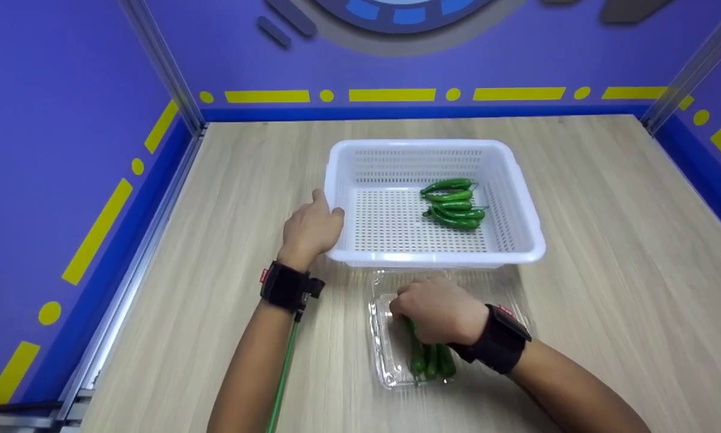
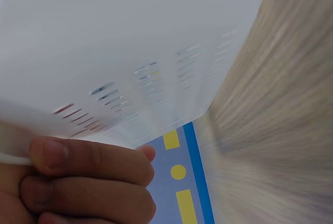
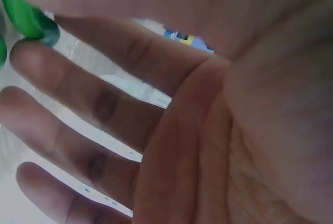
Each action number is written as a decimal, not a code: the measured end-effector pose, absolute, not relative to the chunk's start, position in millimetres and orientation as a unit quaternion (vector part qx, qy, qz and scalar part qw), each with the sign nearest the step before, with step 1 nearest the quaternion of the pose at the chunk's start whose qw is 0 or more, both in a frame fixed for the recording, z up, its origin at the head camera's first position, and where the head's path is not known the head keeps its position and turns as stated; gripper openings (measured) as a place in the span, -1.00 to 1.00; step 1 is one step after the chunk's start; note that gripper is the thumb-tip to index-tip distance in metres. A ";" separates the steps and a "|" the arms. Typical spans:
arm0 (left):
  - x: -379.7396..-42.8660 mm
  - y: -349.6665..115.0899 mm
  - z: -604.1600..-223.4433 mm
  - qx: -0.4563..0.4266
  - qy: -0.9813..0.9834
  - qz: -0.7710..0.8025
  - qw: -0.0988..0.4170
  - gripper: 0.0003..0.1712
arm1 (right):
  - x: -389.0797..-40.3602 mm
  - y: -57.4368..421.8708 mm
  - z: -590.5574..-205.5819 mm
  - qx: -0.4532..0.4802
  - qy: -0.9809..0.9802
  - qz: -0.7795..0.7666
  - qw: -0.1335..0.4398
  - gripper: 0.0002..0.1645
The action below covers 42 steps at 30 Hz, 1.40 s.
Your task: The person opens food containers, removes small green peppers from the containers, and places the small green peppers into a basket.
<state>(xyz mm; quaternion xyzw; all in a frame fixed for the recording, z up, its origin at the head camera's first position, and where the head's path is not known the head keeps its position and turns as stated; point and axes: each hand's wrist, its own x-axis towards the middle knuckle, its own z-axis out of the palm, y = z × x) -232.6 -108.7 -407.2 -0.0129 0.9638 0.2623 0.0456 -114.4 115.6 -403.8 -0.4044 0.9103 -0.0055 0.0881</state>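
My left hand (image 1: 313, 225) grips the left rim of a white perforated plastic basket (image 1: 432, 258). From the left wrist view, curled fingers (image 2: 93, 161) lie against the basket's outer wall. Several green chili peppers (image 1: 456, 221) sit together at the right side of the basket floor. In front of the basket lies a clear plastic container (image 1: 385, 361) with more green peppers (image 1: 432, 361) in it, side by side. Over that container, my right hand (image 1: 438, 307) pinches a green pepper (image 3: 23, 13) between thumb and index finger. Its other fingers are spread, and the hand hides part of the container.
The basket stands on a light wood-grain table (image 1: 246, 162), just beyond the container. Blue-purple panels (image 1: 264, 72) with yellow marks enclose the table's back and sides. A green cable (image 1: 284, 367) runs along the left forearm from the black wrist strap (image 1: 285, 287).
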 end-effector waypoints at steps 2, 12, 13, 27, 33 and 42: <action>-232.4 -108.8 -407.3 -0.012 0.964 0.260 0.046 -0.35 | -113.8 114.8 -404.5 -0.400 0.911 -0.010 0.097 -0.74; -232.9 -108.3 -407.8 -0.013 0.966 0.256 0.043 -0.35 | -113.3 112.7 -404.0 -0.390 0.911 -0.028 0.130 -0.89; -232.8 -108.4 -407.7 -0.013 0.965 0.257 0.042 -0.35 | -113.2 112.6 -404.0 -0.391 0.911 -0.028 0.131 -0.86; -232.9 -109.3 -407.6 -0.012 0.965 0.260 0.044 -0.33 | -111.4 110.1 -413.2 -0.418 0.905 -0.025 0.067 -0.64; -232.4 -107.8 -406.2 -0.011 0.965 0.258 0.044 -0.33 | -112.2 110.8 -411.0 -0.413 0.907 -0.043 0.077 -0.63; -232.7 -107.3 -406.3 -0.016 0.967 0.249 0.046 -0.33 | -112.5 112.2 -405.5 -0.408 0.908 -0.044 0.079 -0.65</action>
